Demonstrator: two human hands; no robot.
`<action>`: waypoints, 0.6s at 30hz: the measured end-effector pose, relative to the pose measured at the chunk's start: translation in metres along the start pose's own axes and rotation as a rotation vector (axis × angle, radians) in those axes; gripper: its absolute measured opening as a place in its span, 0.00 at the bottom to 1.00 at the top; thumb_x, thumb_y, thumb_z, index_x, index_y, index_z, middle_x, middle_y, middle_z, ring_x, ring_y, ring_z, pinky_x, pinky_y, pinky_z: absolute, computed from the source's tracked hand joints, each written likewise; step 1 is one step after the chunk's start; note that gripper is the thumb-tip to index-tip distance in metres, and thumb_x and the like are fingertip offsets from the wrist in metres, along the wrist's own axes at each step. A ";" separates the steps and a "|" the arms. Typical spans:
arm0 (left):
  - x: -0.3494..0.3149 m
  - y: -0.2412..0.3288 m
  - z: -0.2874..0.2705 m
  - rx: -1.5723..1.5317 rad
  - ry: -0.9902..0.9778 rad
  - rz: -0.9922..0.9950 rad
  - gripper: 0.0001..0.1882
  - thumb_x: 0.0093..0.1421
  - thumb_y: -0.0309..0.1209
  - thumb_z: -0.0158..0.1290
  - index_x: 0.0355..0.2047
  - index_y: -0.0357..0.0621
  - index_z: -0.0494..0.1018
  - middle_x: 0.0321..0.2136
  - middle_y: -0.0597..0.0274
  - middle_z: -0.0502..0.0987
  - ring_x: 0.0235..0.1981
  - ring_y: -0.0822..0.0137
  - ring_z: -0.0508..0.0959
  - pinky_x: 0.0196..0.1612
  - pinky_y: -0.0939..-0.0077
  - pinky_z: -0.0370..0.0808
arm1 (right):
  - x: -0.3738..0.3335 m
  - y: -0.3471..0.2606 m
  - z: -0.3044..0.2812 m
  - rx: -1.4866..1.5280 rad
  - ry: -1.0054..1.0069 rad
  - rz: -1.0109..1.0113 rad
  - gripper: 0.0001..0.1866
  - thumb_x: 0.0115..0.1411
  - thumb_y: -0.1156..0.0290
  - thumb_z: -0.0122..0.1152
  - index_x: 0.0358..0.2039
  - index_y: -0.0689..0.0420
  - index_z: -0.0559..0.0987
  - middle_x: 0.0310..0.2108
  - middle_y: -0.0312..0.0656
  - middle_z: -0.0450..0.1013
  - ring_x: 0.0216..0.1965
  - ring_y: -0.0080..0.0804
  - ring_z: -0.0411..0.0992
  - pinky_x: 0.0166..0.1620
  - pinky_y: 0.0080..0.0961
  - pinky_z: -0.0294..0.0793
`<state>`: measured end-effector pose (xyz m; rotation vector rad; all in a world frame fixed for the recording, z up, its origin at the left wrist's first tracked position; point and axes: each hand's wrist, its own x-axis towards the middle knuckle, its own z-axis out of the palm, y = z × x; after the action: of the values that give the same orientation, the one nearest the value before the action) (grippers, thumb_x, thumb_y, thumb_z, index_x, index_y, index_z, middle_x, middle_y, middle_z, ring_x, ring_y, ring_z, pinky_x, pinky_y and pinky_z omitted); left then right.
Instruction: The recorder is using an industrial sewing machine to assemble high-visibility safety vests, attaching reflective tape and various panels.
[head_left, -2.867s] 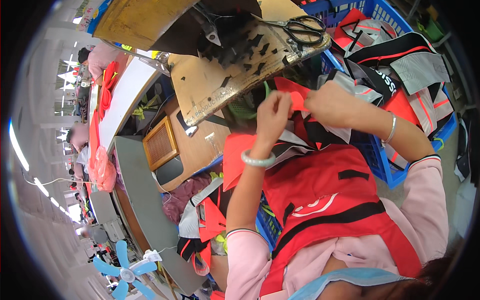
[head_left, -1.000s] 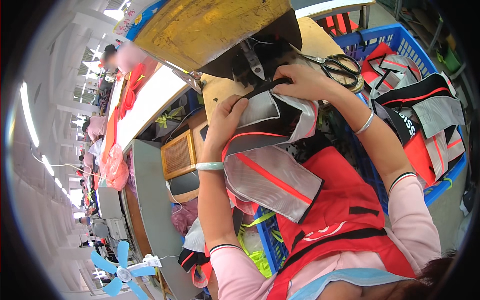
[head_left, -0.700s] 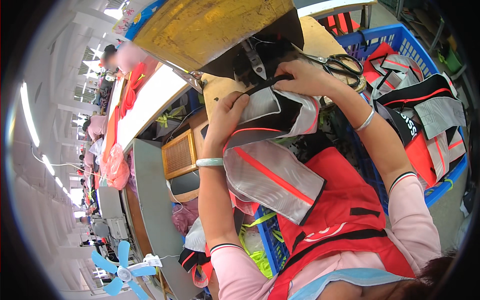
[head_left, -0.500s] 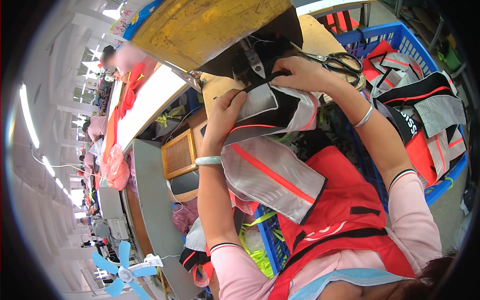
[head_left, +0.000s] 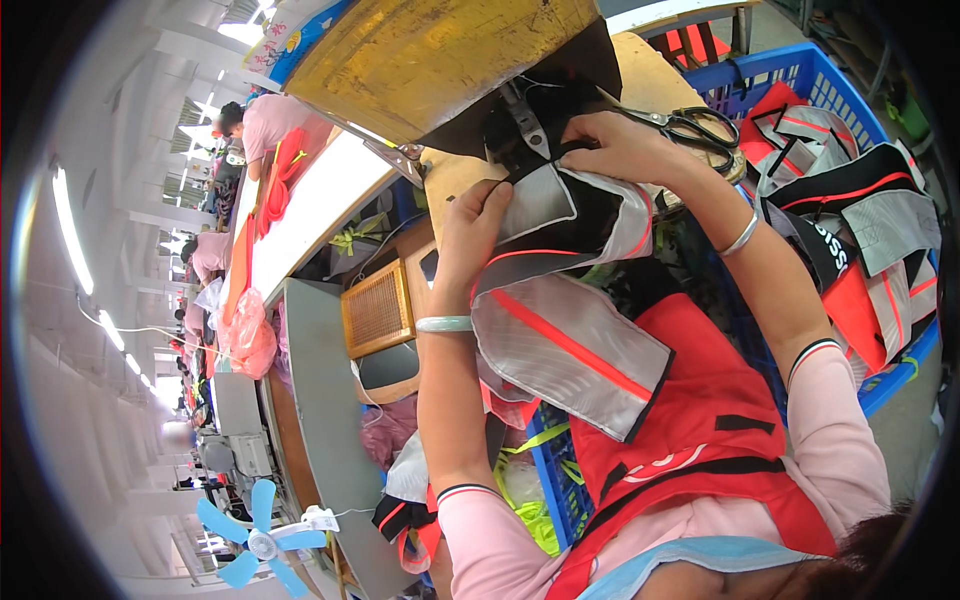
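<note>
My left hand (head_left: 474, 228) pinches the near-left edge of a grey and black fabric piece (head_left: 540, 208) with red piping, thumb on top. On the same piece's black edge, the fingers of my right hand (head_left: 622, 150) are closed, close to the metal arm (head_left: 525, 122) of a dark machine that looks like a sewing machine. Between my hands the edge is drawn fairly straight. A grey panel (head_left: 570, 335) with a red stripe hangs below toward my lap. What lies under the machine's arm is hard to make out.
Black-handled scissors (head_left: 700, 135) lie on the wooden table right of my right hand. A blue basket (head_left: 862, 100) at the right holds several similar fabric pieces. A yellow worn board (head_left: 430, 65) overhangs the machine. A blue fan (head_left: 262, 545) stands lower left; people work farther off.
The whole view has shifted slightly, so everything sits a little farther right. Both hands keep their hold on the fabric, with hardly any visible movement against the machine.
</note>
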<state>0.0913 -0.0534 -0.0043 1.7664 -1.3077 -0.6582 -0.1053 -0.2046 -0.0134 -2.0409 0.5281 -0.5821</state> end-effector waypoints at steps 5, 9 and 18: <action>-0.012 0.010 0.000 0.099 0.069 0.034 0.15 0.63 0.37 0.50 0.35 0.33 0.74 0.21 0.69 0.70 0.26 0.78 0.66 0.31 0.80 0.64 | -0.008 0.006 -0.009 -0.021 0.109 -0.100 0.19 0.57 0.61 0.58 0.39 0.66 0.75 0.30 0.44 0.74 0.34 0.26 0.71 0.39 0.24 0.70; -0.034 0.007 0.001 0.020 -0.037 -0.036 0.14 0.63 0.35 0.49 0.36 0.33 0.73 0.22 0.65 0.71 0.27 0.76 0.67 0.31 0.78 0.66 | -0.046 0.005 -0.033 -0.051 -0.134 0.030 0.16 0.57 0.63 0.59 0.39 0.64 0.76 0.31 0.42 0.73 0.32 0.25 0.71 0.36 0.25 0.70; -0.071 0.040 0.073 0.145 -0.447 0.081 0.13 0.60 0.33 0.46 0.40 0.36 0.68 0.33 0.40 0.76 0.39 0.41 0.74 0.40 0.55 0.70 | -0.178 -0.068 0.004 -0.505 -0.124 -0.498 0.09 0.52 0.71 0.57 0.34 0.57 0.76 0.35 0.43 0.73 0.33 0.38 0.75 0.35 0.32 0.75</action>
<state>-0.0098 -0.0139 -0.0133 1.7279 -1.7543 -0.9714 -0.2349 -0.0669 0.0084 -2.6999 0.0827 -0.6501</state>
